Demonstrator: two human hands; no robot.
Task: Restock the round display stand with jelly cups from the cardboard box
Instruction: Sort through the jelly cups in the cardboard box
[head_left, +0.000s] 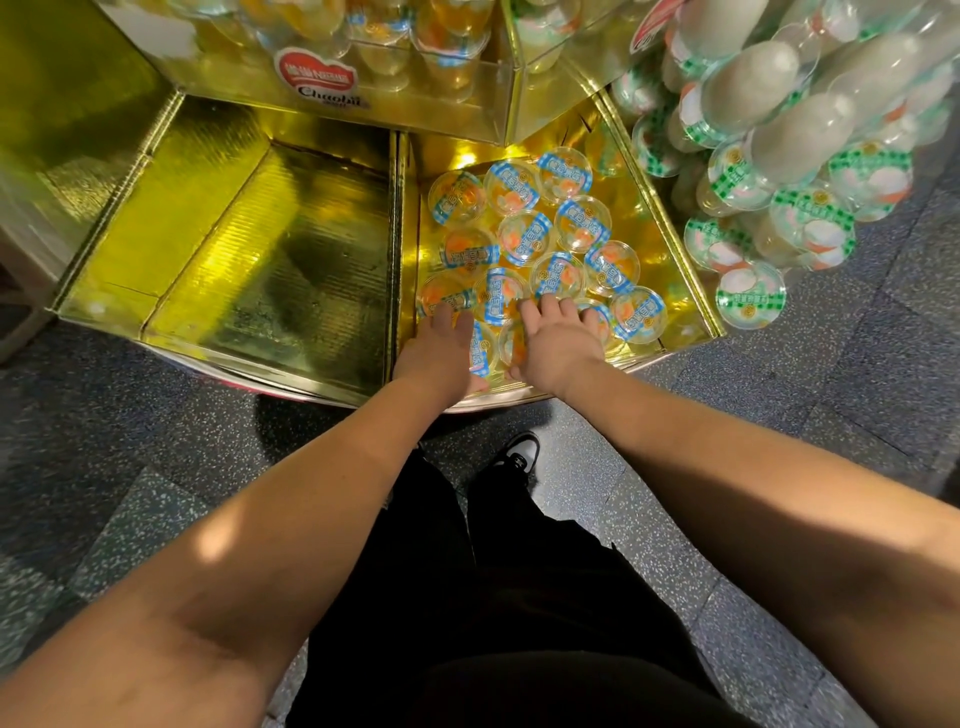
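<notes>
Surroundings: grey speckled floor tiles (156, 467) fill the lower frame; the person's black trousers (493, 597) and one black-and-white shoe (519, 454) show at lower centre.
Obstruction, right: a stack of clear cups with green-and-white checked lids (769, 208) rises at the upper right of the frame, just beside the right wall of the filled compartment.
Obstruction, above: the upper tier of clear-fronted bins (395, 47) overhangs the back of both lower compartments; a red-and-white brand sticker (317, 75) sits on its front panel.
Stand: the gold-foil round display stand (332, 124) occupies the upper half of the frame, its lower tier split by a gold partition wall (397, 249).
Left compartment: the gold-lined bay (270, 249) left of the partition shows only its ribbed foil floor and reflections.
Right compartment: the gold-lined bay (654, 218) right of the partition holds the clear jelly cups with blue-and-white checked lids (524, 234), orange fruit visible inside them. They lie in one loose layer, most lid-up, some tilted, touching one another.
Left hand: the left hand (441, 348) reaches over the front rim, back upward, fingers extended flat onto cups beside the partition; not curled round any cup.
Right hand: the right hand (558, 343) lies close beside it at frame centre, fingers spread and resting on the front-row cups; no grasp visible.
Cardboard box: out of view.
</notes>
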